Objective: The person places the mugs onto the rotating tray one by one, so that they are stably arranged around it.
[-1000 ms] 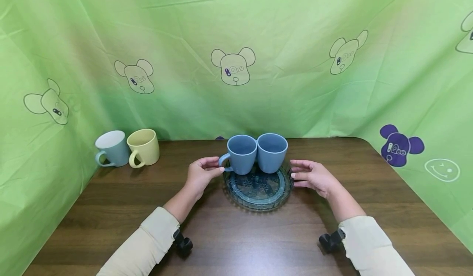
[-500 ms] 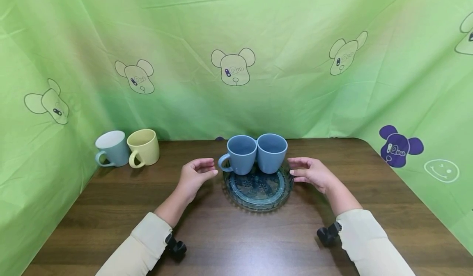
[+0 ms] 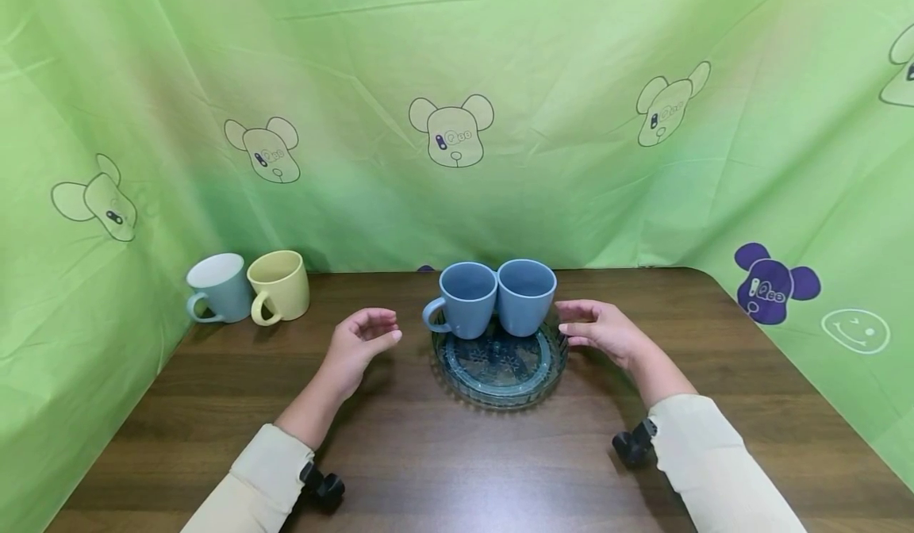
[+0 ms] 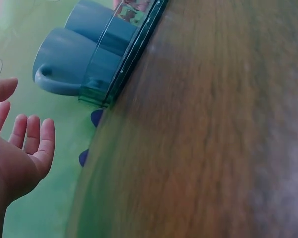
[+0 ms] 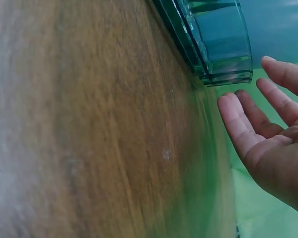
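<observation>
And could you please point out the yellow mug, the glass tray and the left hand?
Yellow mug (image 3: 289,292): head view, on the outside of its body.
Glass tray (image 3: 500,365): head view, on its bare patterned bottom.
Left hand (image 3: 354,349): head view, on the middle of the hand.

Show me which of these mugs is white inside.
The blue-green mug at the far left, beside the yellow mug. Only its inside is white; the yellow one and the blue mugs in the glass dish are coloured inside.
</observation>
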`<action>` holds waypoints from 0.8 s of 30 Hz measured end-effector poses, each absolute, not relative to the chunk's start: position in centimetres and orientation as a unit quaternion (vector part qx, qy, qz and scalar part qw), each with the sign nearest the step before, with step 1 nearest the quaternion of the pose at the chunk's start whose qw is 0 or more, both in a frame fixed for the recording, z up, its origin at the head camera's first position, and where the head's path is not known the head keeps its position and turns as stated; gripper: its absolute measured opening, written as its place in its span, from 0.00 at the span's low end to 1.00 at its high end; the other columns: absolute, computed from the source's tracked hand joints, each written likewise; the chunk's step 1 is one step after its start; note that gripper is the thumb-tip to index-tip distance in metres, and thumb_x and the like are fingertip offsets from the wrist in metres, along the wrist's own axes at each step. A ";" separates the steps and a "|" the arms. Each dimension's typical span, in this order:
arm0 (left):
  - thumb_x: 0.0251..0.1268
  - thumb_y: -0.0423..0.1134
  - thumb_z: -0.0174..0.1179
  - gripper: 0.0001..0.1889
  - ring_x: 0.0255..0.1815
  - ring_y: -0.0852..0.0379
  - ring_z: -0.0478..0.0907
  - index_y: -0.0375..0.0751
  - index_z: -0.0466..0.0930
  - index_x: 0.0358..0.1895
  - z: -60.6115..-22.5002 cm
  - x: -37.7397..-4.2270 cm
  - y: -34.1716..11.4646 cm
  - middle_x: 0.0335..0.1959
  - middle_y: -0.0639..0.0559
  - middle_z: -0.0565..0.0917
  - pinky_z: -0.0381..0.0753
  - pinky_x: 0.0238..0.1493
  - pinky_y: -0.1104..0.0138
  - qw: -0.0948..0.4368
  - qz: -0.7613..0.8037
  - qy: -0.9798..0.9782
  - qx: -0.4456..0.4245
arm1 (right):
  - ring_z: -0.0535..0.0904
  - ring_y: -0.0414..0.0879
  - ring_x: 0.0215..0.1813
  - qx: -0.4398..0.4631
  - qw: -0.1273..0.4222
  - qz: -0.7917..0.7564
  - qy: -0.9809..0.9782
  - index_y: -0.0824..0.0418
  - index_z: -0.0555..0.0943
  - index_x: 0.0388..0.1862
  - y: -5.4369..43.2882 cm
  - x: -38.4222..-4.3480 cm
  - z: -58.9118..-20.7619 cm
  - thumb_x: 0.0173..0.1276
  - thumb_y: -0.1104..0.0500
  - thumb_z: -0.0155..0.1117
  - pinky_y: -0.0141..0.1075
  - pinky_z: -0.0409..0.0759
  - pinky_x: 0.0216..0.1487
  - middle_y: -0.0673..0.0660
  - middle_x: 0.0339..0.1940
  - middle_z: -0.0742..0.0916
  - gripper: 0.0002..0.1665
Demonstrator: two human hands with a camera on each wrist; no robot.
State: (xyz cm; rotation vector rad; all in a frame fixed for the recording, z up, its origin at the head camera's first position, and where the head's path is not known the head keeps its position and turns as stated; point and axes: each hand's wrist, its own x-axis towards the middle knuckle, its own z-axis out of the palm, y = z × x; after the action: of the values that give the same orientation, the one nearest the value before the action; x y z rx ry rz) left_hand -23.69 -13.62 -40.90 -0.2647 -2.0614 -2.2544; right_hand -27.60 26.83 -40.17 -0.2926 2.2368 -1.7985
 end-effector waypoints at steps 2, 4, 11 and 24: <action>0.58 0.21 0.64 0.19 0.47 0.54 0.80 0.21 0.73 0.53 -40.9 -23.5 -14.0 0.43 0.49 0.82 0.84 0.50 0.68 0.039 -0.739 -0.666 -0.091 | 0.76 0.48 0.58 -0.101 0.132 -0.616 0.770 0.80 0.59 0.70 26.7 -27.7 -40.0 0.69 0.70 0.59 0.40 0.83 0.55 0.80 0.66 0.67 0.34; 0.58 0.21 0.64 0.20 0.48 0.54 0.80 0.21 0.73 0.54 -40.9 -23.3 -14.4 0.44 0.49 0.82 0.83 0.51 0.68 0.040 -0.741 -0.663 -0.094 | 0.74 0.51 0.59 -0.100 0.138 -0.614 0.771 0.79 0.58 0.70 26.6 -27.8 -39.9 0.70 0.69 0.59 0.41 0.83 0.55 0.79 0.67 0.66 0.34; 0.57 0.20 0.63 0.20 0.50 0.50 0.79 0.22 0.74 0.55 -41.0 -22.7 -15.7 0.45 0.51 0.82 0.83 0.51 0.69 0.058 -0.745 -0.659 -0.087 | 0.74 0.48 0.58 -0.094 0.157 -0.604 0.776 0.77 0.59 0.71 26.3 -28.2 -39.8 0.71 0.66 0.59 0.41 0.85 0.50 0.78 0.68 0.66 0.34; 0.59 0.22 0.63 0.21 0.54 0.49 0.75 0.27 0.74 0.57 -40.6 -22.0 -17.7 0.46 0.55 0.81 0.80 0.51 0.70 0.079 -0.740 -0.664 -0.071 | 0.77 0.42 0.47 -0.099 0.162 -0.603 0.775 0.78 0.57 0.71 26.2 -28.4 -40.5 0.71 0.69 0.55 0.39 0.87 0.41 0.78 0.68 0.65 0.33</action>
State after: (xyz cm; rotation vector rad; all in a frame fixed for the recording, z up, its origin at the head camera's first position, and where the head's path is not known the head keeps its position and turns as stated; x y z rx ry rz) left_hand -22.01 -17.67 -40.62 -0.2135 -1.9878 -2.2143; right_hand -28.40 26.20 -40.47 -0.2838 2.2107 -1.7213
